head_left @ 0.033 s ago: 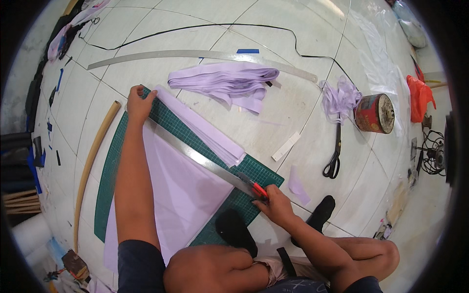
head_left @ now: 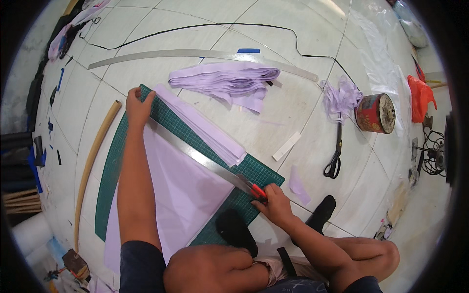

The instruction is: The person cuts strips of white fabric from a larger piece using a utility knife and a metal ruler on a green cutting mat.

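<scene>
A long metal ruler (head_left: 188, 149) lies slantwise over a lilac cloth (head_left: 181, 195) on a green cutting mat (head_left: 261, 171). My right hand (head_left: 277, 205) grips a red-handled utility knife (head_left: 258, 191) at the ruler's near end, its blade low beside the ruler. At the mat's far corner, by the ruler's other end, my left hand (head_left: 139, 107) rests with thumb and fingers apart; its fingertips are partly hidden. A folded stack of lilac strips (head_left: 202, 128) lies along the mat's right side, one end close to my left thumb.
Beyond the mat lie a lilac fabric bundle (head_left: 224, 80) and a second metal ruler (head_left: 195, 53). To the right are black-handled scissors (head_left: 332, 163), a round tin (head_left: 375, 113) and a cloth scrap (head_left: 297, 184). A curved tan tube (head_left: 93, 161) runs along the left. My foot (head_left: 236, 230) touches the mat.
My left fingers have drawn back slightly from the mat's far corner. The knife, ruler and cloth look almost the same.
</scene>
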The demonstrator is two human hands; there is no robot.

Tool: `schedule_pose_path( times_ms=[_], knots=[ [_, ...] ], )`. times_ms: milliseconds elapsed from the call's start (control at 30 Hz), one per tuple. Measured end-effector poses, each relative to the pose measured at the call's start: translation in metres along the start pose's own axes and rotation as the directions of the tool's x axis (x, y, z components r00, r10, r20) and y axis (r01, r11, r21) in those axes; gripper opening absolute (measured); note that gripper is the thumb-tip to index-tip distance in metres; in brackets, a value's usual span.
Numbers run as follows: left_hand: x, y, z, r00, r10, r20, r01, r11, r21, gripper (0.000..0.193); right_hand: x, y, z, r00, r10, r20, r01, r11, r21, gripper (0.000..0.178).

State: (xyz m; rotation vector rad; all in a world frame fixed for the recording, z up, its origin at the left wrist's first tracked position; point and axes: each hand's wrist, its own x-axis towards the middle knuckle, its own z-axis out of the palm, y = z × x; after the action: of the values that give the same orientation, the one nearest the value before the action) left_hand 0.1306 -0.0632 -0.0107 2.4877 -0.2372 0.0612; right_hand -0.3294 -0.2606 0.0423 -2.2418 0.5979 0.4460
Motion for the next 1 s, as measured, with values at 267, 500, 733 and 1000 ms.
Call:
schedule_pose_path(
  times_ms=[267, 500, 733, 1000],
  knots=[
    [-0.138, -0.031, -0.031, 0.996, 0.086, 0.033, -0.092, 0.955, 0.281, 0.044, 0.005, 0.008, 0.021, 0.983, -0.149, -0.108, 0.146, 0.989, -0.033, 0.042],
    [-0.154, -0.042, -0.026, 0.999, 0.001, 0.048, -0.005, 0.997, 0.081, 0.051, -0.004, 0.007, 0.029, 0.965, -0.240, -0.107, 0.247, 0.967, 0.062, 0.038],
    [-0.153, -0.042, -0.026, 0.993, -0.003, 0.118, -0.003, 0.999, 0.050, 0.055, -0.014, 0.016, 0.043, 0.976, -0.192, -0.103, 0.201, 0.976, 0.082, 0.037],
    [-0.152, -0.029, -0.054, 0.941, 0.045, 0.335, -0.129, 0.964, 0.233, 0.099, 0.050, 0.034, -0.037, 0.870, 0.344, -0.353, -0.262, 0.930, 0.260, 0.034]
  ],
)
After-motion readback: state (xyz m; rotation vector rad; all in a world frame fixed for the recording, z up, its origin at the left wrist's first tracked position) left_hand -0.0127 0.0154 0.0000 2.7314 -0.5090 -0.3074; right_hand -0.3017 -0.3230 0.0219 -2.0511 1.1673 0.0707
